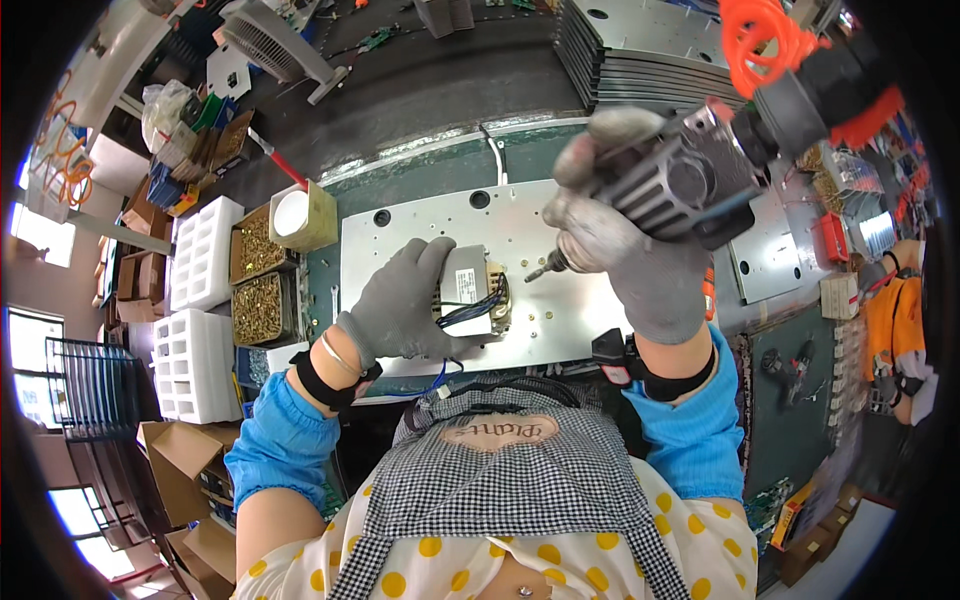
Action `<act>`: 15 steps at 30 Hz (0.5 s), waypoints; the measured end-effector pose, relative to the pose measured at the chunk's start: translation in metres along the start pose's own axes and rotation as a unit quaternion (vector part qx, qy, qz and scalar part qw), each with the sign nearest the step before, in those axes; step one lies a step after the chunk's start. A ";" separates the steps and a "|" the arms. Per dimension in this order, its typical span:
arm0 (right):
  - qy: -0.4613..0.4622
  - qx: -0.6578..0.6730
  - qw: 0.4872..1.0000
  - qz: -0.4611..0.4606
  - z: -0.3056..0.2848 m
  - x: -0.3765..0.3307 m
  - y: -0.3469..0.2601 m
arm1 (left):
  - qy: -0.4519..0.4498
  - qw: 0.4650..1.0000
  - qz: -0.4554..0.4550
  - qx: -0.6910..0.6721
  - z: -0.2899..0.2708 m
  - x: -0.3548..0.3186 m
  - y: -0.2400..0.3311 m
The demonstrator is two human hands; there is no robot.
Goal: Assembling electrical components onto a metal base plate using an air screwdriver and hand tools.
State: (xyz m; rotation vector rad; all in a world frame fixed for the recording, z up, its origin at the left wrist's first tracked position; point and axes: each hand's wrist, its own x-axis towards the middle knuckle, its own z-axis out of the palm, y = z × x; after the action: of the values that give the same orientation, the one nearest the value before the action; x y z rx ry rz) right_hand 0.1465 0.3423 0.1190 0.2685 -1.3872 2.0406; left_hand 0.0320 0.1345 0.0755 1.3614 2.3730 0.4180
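A flat silver metal plate (pixel 400 235) with holes and small brass-coloured fittings lies on the bench before me. On it sits a boxy grey metal transformer (pixel 466 284) with a white label, a yellowish right side and a bundle of dark wires. My left hand (pixel 403 300), gloved in grey, grips it from the left, fingers at its far end and thumb at its near end. My right hand (pixel 625 235), also gloved, is wrapped round a black power screwdriver (pixel 680 175). Its bit points down-left above the plate, right of the transformer; contact cannot be made out.
Two bins of brass-coloured screws (pixel 263 308) and a tub (pixel 305 222) stand left, beside white foam trays (pixel 200 255). Stacked metal plates (pixel 640 60) lie at the far right. An orange coiled hose (pixel 765 40) hangs near the screwdriver. Another person in orange (pixel 895 325) is at the right.
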 end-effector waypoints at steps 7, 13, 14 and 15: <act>0.033 -0.004 0.999 -0.008 -0.005 -0.022 -0.013 | 0.042 0.995 -0.034 -0.080 0.004 -0.020 -0.008; -0.008 0.072 0.993 -0.089 0.021 -0.018 -0.025 | 0.159 0.587 -0.139 -0.781 0.013 -0.059 -0.052; -0.016 0.072 0.993 -0.094 0.026 -0.016 -0.023 | 0.125 0.557 -0.141 -0.809 0.020 -0.065 -0.056; -0.025 0.073 0.992 -0.099 0.032 -0.014 -0.022 | 0.091 0.524 -0.142 -0.835 0.024 -0.071 -0.058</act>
State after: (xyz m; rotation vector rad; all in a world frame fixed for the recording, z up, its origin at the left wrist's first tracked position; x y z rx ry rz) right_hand 0.1643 0.3130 0.1420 0.5030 -1.1912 1.9820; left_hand 0.0322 0.0462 0.0415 -0.0866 0.9998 1.9789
